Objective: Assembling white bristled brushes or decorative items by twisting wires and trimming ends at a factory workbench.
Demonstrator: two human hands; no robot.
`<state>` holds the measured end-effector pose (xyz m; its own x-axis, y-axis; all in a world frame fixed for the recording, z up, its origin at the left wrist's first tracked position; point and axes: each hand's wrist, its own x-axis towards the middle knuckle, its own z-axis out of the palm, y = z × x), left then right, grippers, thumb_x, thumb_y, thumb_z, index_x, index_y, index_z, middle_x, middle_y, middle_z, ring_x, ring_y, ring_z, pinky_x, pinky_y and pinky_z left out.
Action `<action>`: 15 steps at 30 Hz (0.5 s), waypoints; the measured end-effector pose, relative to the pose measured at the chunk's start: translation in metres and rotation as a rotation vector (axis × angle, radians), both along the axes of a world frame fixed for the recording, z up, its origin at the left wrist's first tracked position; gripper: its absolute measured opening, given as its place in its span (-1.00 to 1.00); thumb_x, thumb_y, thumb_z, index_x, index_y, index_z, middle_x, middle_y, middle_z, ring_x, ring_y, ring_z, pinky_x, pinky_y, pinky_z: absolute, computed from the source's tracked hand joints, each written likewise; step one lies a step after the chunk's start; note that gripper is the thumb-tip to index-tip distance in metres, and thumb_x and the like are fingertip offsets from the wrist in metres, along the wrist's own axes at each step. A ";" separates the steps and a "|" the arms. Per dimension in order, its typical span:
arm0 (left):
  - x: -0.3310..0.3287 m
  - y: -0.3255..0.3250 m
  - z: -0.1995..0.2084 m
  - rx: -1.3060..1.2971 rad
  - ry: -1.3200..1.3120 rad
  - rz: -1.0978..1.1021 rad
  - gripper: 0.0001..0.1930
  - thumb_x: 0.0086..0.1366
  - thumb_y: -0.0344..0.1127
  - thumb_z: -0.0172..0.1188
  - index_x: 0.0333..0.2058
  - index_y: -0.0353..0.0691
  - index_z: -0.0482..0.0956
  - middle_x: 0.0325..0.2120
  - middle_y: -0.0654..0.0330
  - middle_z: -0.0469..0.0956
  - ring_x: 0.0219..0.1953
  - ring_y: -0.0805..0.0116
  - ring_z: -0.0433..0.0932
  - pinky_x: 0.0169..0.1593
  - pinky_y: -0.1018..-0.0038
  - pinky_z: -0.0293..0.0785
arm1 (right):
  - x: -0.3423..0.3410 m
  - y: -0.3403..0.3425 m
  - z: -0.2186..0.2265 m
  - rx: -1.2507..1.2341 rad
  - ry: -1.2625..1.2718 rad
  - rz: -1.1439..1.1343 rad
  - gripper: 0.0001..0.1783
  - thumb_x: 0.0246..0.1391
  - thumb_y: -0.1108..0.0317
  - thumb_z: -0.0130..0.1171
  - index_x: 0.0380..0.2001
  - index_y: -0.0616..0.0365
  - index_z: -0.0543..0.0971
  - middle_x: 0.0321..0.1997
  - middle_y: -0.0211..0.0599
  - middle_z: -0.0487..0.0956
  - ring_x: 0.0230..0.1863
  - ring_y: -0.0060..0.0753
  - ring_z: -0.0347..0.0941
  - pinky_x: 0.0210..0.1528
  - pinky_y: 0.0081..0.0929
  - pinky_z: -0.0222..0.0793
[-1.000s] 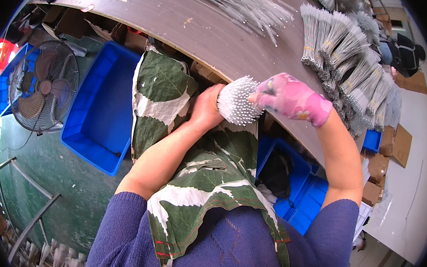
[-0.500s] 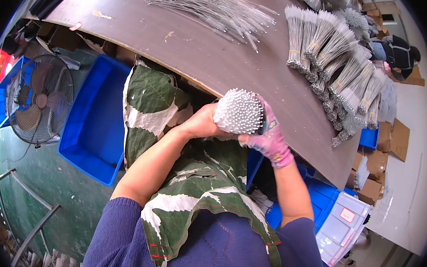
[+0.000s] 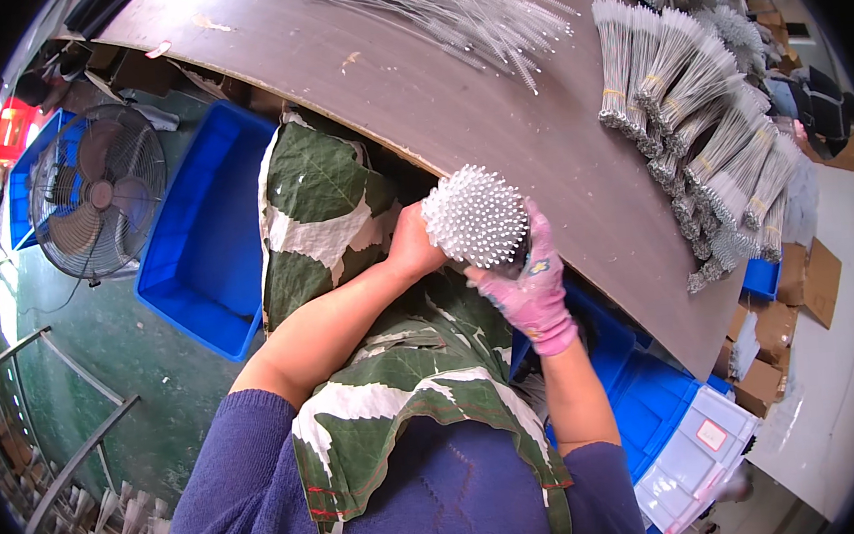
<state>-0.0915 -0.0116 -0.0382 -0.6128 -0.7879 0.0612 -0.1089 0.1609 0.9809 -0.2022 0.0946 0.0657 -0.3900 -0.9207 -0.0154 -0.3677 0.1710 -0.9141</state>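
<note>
A thick round bundle of thin wire brushes (image 3: pixel 475 216) points its white-tipped ends up at me, in front of the table's near edge. My bare left hand (image 3: pixel 413 243) is closed around its left side, the fingers mostly hidden behind it. On the right side, my right hand (image 3: pixel 535 299), in a pink patterned glove, grips the same bundle with its thumb below and fingers behind. The lower part of the bundle is out of sight beneath the tips. A green and white leaf-patterned cloth (image 3: pixel 325 180) lies over my lap, just beyond my left forearm.
On the brown table (image 3: pixel 497 141) lie loose wire brushes (image 3: pixel 447 9) and, at the right, a pile of banded brush bundles (image 3: pixel 690 106). A blue bin (image 3: pixel 210 244) and a floor fan (image 3: pixel 100 195) stand left. Blue and clear plastic boxes (image 3: pixel 697 451) sit below right.
The surroundings have shifted slightly rightward in the view. The bundle's tips face up a little more squarely, and my gloved right hand sits slightly lower along it. Both hands keep hold.
</note>
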 end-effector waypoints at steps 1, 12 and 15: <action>0.000 0.001 -0.004 0.004 -0.002 -0.002 -0.69 0.03 -0.31 0.26 -0.21 -0.25 0.58 -0.31 0.05 0.60 -0.22 0.13 0.59 -0.15 0.38 0.48 | -0.010 0.001 0.010 0.077 0.202 0.060 -0.14 -0.16 0.35 0.38 0.19 0.24 0.16 0.07 -0.14 0.39 0.06 -0.29 0.38 0.04 -0.43 0.35; -0.003 0.004 -0.022 0.090 0.063 0.060 -0.73 0.02 -0.37 0.25 -0.26 -0.30 0.56 -0.37 0.06 0.61 -0.30 0.20 0.61 -0.22 0.43 0.49 | -0.033 -0.005 0.096 0.623 -0.426 0.082 -0.55 0.24 -0.03 -0.06 -0.26 0.17 0.57 -0.56 -0.54 0.41 -0.57 -0.73 0.23 -0.49 -0.73 0.17; -0.004 0.001 -0.018 -0.001 0.005 0.039 -0.72 0.02 -0.33 0.25 -0.26 -0.29 0.56 -0.36 0.04 0.60 -0.28 0.14 0.60 -0.21 0.40 0.49 | -0.031 -0.010 0.094 0.588 -0.279 0.155 -0.57 0.21 0.02 -0.01 -0.33 0.21 0.56 -0.57 -0.51 0.41 -0.55 -0.68 0.26 -0.45 -0.64 0.20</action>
